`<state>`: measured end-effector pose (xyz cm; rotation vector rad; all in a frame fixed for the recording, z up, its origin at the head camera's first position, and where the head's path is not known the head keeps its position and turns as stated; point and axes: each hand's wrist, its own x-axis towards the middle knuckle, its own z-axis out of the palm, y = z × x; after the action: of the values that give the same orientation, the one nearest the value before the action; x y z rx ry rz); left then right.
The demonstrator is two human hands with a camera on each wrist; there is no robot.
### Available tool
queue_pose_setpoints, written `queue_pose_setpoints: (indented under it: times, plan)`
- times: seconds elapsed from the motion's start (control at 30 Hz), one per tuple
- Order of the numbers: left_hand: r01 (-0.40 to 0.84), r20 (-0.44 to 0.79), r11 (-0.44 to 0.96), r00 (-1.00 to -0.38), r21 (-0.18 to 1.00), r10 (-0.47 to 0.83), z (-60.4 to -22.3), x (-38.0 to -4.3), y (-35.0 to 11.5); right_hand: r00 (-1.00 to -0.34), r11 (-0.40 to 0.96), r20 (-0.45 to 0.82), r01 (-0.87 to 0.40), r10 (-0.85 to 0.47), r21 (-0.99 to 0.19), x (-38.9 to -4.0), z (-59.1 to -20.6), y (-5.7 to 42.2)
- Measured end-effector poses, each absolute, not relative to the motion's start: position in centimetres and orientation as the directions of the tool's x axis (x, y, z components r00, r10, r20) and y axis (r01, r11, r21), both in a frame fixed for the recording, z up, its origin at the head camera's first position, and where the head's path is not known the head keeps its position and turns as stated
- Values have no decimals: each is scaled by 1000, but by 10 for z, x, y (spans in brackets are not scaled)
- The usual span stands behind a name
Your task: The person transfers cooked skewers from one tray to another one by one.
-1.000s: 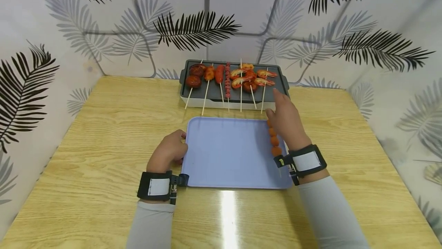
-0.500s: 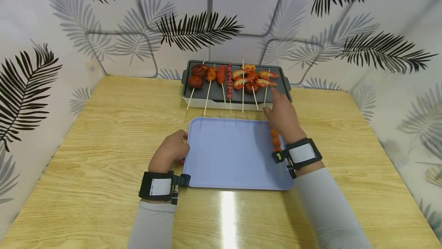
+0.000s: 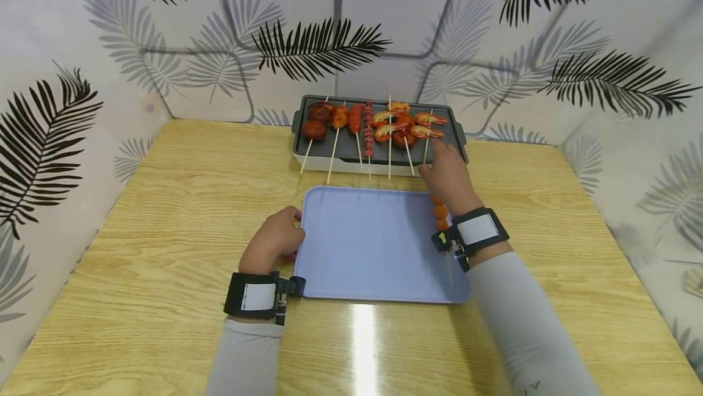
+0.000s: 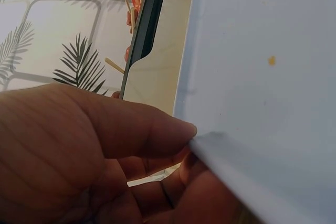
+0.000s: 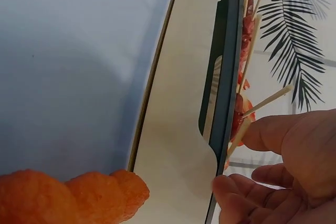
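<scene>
My left hand [image 3: 274, 237] pinches the left rim of a pale blue tray [image 3: 362, 243], with the thumb on top and fingers below in the left wrist view. My right hand [image 3: 450, 179] is over the tray's far right corner, at the front edge of a dark grill [image 3: 459, 149]. In the right wrist view, its thumb and fingers stand apart around a wooden stick end [image 5: 239, 137]. The thumb is close to that stick; contact is unclear. The nearest skewer carries shrimp [image 3: 427, 132]. A skewer of orange balls [image 3: 440, 212] lies on the tray's right side, partly hidden by the right hand.
Several other skewers lie across the grill, with a sausage [image 3: 355, 118], red pieces [image 3: 368, 127] and round brown patties [image 3: 314, 130]. Their sticks overhang the front edge. Behind the wooden table [image 3: 165, 231] hangs a leaf-patterned cloth [image 3: 181, 30].
My right hand has shifted slightly toward the shrimp skewer's stick, its thumb and fingers drawing closer to it. The left hand keeps its hold on the tray. The head view has shifted slightly.
</scene>
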<state>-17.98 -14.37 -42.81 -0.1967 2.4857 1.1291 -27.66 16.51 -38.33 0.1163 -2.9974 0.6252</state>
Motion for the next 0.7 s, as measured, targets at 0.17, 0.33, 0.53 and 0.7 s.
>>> queue_pose_setpoints:
  times: [0.17,0.33,0.53,0.7]
  plan:
    - [-288,-413,661,-910,693,37,-428,-180,-143,-995,914,75,-89,-64,-395,-281,-385,166]
    - [-291,-412,660,-911,693,31,-429,-180,-143,-996,911,63,-87,-67,-403,-287,-385,166]
    - [-280,-402,667,-915,691,31,-429,-181,-143,-997,897,25,-75,-71,-435,-296,-383,166]
    - [-271,-390,663,-920,698,35,-429,-180,-143,-997,881,9,-74,-79,-468,-300,-381,167]
